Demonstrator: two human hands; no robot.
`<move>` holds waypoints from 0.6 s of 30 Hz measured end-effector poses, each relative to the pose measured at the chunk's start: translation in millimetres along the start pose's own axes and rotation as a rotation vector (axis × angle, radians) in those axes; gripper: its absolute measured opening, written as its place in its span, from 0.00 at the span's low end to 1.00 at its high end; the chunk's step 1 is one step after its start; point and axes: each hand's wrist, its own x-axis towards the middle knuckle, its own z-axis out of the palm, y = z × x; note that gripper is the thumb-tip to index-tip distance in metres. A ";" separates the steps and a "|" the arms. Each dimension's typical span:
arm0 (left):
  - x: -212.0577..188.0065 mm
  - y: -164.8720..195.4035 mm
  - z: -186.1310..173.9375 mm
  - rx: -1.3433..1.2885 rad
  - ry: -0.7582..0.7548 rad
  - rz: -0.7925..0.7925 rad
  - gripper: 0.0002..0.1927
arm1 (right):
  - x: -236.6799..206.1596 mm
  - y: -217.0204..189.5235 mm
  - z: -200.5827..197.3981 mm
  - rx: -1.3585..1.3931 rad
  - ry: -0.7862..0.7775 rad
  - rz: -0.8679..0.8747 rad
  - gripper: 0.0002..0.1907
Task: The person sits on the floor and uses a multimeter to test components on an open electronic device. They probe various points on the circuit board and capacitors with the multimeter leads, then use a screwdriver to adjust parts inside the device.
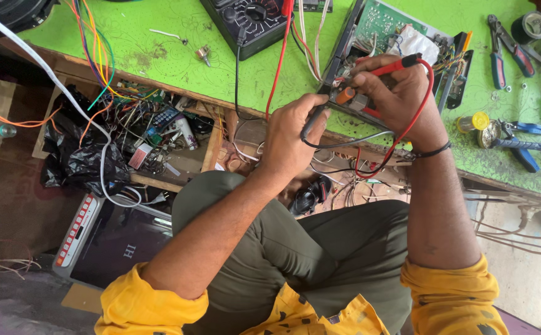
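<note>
Bare green bench top (177, 43) lies open left of the multimeter (248, 22). Red and black test leads (281, 56) cross the approach to the opened chassis (394, 37); pliers (506, 49) and screwdrivers (528, 146) crowd the right, a wire-filled drawer (152, 130) below.

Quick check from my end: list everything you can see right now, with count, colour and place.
Analogue multimeter: one, black, bench top centre.
Opened electronic unit with green circuit board: one, on green workbench, under the hands.
Red test probe: one, in right hand.
Black test probe: one, in left hand.
Blue-handled pliers: one, bench right.
Black tape roll: one, top right.
Open wooden drawer of wires and parts: one, below bench, left.
White power strip: one, floor left.
Left hand: gripping black probe.
Right hand: gripping red probe.
</note>
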 end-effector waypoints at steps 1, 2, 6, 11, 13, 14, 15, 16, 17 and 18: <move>-0.1 0.2 -0.5 -0.011 0.001 0.002 0.12 | 0.1 -0.4 0.0 -0.005 0.002 0.000 0.08; -0.3 0.3 -0.9 -0.021 0.002 0.003 0.13 | -0.2 -0.9 0.0 -0.008 0.003 0.002 0.08; -0.2 -0.5 -0.9 -0.019 0.002 0.003 0.13 | -0.2 -1.8 0.6 0.000 0.007 0.019 0.08; -0.6 -2.0 -0.4 -0.008 0.008 0.021 0.13 | -0.1 -1.8 1.2 -0.020 0.007 0.009 0.08; -1.2 -2.2 -0.1 -0.005 0.012 0.022 0.12 | 0.3 -1.7 1.6 -0.020 0.006 0.004 0.08; -1.4 -2.2 0.0 -0.004 0.014 0.023 0.12 | 0.5 -1.7 1.7 -0.019 0.006 -0.001 0.08; -1.6 -2.3 0.0 -0.007 0.012 0.017 0.12 | 0.5 -1.7 1.7 -0.018 0.006 -0.007 0.08; -1.7 -2.4 -0.1 -0.011 0.009 0.011 0.13 | 0.4 -1.9 1.5 -0.018 0.006 0.003 0.08; -1.8 -2.4 0.0 -0.015 0.006 0.006 0.13 | 0.1 -2.1 1.1 -0.019 0.006 0.013 0.08; -1.6 -2.5 0.3 -0.010 0.008 0.006 0.13 | -0.1 -2.3 0.9 -0.020 0.006 0.022 0.08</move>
